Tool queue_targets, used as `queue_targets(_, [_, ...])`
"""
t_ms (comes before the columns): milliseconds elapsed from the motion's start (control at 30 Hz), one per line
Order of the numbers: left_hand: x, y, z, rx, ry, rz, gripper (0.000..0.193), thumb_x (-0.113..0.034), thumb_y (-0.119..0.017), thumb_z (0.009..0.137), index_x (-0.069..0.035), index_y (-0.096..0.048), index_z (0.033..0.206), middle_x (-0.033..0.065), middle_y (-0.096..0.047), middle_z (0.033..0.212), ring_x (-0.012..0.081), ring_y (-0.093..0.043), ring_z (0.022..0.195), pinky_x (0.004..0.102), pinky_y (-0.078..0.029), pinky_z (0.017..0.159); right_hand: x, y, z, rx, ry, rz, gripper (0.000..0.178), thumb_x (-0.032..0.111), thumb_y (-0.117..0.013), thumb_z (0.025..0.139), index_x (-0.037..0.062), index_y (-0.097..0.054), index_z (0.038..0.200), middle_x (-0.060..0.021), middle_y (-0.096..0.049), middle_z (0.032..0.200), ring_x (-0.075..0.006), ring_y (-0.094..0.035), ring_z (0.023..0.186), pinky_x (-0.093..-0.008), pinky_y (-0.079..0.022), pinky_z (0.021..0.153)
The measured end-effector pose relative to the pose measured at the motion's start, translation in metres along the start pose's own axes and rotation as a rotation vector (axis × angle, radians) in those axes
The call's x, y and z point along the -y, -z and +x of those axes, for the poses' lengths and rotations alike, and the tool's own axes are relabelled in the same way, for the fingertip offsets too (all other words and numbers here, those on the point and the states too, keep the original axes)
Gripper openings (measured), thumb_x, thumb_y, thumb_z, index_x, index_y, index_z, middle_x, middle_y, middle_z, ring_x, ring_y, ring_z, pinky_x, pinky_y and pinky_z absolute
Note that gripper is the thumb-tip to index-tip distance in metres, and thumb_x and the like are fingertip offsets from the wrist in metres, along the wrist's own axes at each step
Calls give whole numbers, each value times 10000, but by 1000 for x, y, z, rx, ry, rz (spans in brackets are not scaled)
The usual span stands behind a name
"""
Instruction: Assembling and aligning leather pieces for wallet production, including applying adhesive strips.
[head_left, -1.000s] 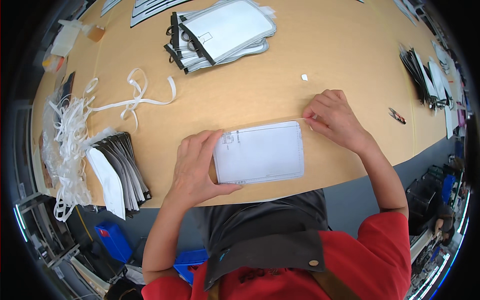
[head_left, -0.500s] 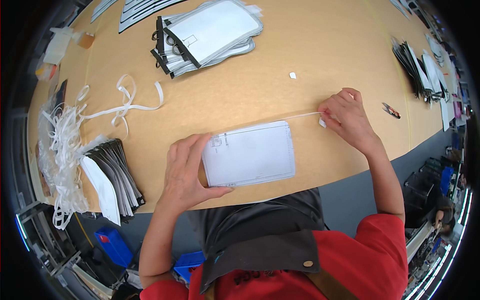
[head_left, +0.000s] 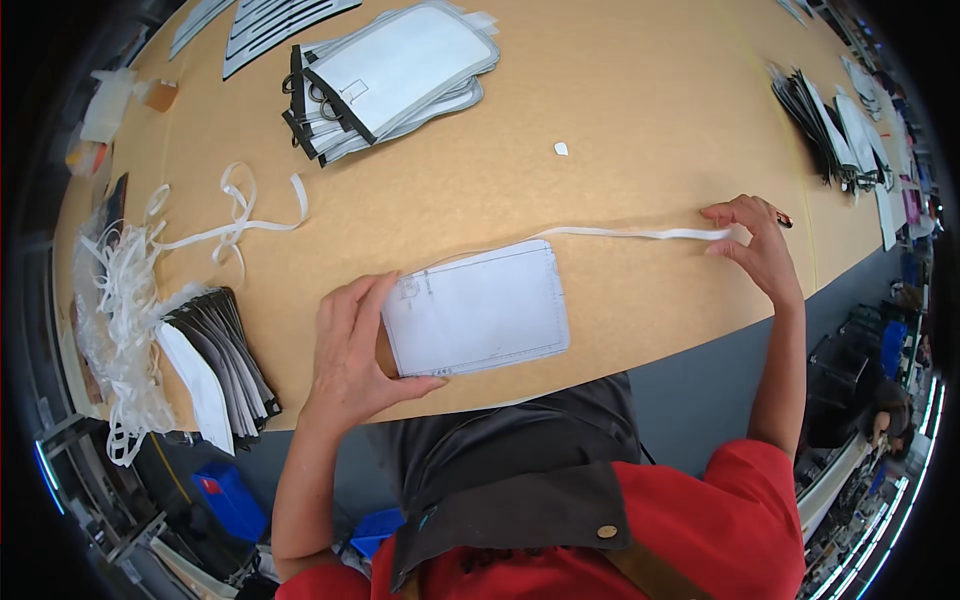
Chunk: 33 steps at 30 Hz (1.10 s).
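Against the left grip (head_left: 348, 355) lies a white panel (head_left: 482, 312).

Right hand (head_left: 765, 250) drew white strip (head_left: 660, 235) farther right, fingers now parted

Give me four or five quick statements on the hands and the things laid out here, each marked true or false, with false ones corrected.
1. The left hand is at the left end of the white panel. True.
2. The right hand is at the heap of tangled strips. False: the right hand is by the right end of a single white strip, thumb and forefinger apart.
3. The black-edged stack with rings lies farther from the person than the panel. True.
4. The tangled strips are at the table's right side. False: the tangled strips are at the left.
5. The person's sleeves are red. True.
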<state>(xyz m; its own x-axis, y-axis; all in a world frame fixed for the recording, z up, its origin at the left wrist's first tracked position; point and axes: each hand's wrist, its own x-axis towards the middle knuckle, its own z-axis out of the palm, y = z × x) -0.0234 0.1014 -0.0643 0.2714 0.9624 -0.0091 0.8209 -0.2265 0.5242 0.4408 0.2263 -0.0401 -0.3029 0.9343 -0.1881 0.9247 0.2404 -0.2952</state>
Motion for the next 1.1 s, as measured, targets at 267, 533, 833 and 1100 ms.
queue_targets(267, [0, 0, 0, 12, -3, 22, 1092, -290, -952, 460, -17, -462, 1396, 173, -481, 1313, 365, -460, 1178, 447, -404, 1010, 70, 21, 5, -307, 338, 346, 463, 267, -775, 800, 68, -664, 1203, -76, -647, 1219, -268, -571, 1158, -378, -384, 1017])
queue_targets(533, [0, 4, 2, 32, 17, 22, 1070, -339, -934, 498, -26, -456, 1403, 167, -485, 1306, 366, -457, 1175, 449, -401, 1010, 129, -77, 60, -137, 562, 257, 133, 103, -699, 865, 103, -679, 996, -27, -633, 964, -228, -564, 963, -354, -422, 842])
queue_targets(833, [10, -1, 0, 6, -2, -7, 1051, -372, -926, 504, -32, -471, 1388, 159, -500, 1279, 349, -467, 1164, 431, -403, 1010, 136, -85, 64, -60, 311, 475, 37, 69, -688, 882, 55, -658, 899, -67, -603, 836, -235, -584, 790, -350, -478, 655])
queue_targets(1100, [9, 0, 2, 1, 0, -16, 1025, -341, -920, 506, -33, -486, 1381, 150, -507, 1219, 344, -488, 1087, 423, -415, 955, 135, -84, 59, -61, 300, 476, 39, 47, -706, 862, 48, -686, 896, -63, -589, 811, -213, -576, 739, -333, -469, 614])
